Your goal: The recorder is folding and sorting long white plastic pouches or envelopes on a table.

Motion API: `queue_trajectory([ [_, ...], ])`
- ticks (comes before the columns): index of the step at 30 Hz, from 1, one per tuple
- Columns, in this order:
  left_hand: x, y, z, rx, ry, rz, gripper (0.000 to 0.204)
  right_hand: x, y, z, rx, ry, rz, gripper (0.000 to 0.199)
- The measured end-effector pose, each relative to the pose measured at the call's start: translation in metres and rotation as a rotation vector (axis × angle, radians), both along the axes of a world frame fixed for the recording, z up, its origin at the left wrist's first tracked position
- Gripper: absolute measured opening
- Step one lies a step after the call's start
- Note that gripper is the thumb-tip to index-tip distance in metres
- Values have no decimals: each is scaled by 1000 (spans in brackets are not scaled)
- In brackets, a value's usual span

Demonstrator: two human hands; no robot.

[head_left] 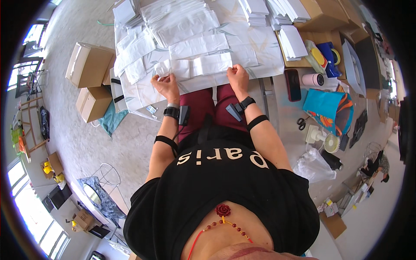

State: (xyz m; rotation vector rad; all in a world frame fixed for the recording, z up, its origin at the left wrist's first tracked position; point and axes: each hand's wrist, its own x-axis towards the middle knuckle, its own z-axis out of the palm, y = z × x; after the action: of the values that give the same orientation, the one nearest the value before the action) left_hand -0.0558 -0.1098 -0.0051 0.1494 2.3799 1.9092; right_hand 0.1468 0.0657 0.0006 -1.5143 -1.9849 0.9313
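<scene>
A thin white strip, like a flat, slightly wrinkled plastic or paper bag, lies along the near edge of the covered table. My right hand pinches its right end between thumb and fingers. On the other side my left hand is closed, its fingertips at the lower edge of the strip's crumpled left part. Just beyond lies another flat white strip. Farther back, a broad layered heap of similar white strips covers the table, with loose ones at its left.
White stacks stand at the back right beside an open cardboard box. To my right are a phone, a pink cylinder, a blue patterned bag, black scissors and a small fan. Cardboard boxes stand left.
</scene>
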Motion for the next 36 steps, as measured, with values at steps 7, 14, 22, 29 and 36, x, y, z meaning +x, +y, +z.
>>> queue_trajectory([
  [7,1,-2,6,-183,160,105,58,-1,-4,17,-39,7,25,24],
  [14,21,18,31,-325,617,6,55,3,-5,20,-3,11,6,28],
  [22,80,99,52,-117,490,-811,33,43,63,15,490,-185,-22,27],
  [29,88,128,36,-366,607,-972,43,45,94,20,229,-489,7,41],
  [36,93,126,29,-439,596,-951,49,46,107,-12,198,-343,49,21],
])
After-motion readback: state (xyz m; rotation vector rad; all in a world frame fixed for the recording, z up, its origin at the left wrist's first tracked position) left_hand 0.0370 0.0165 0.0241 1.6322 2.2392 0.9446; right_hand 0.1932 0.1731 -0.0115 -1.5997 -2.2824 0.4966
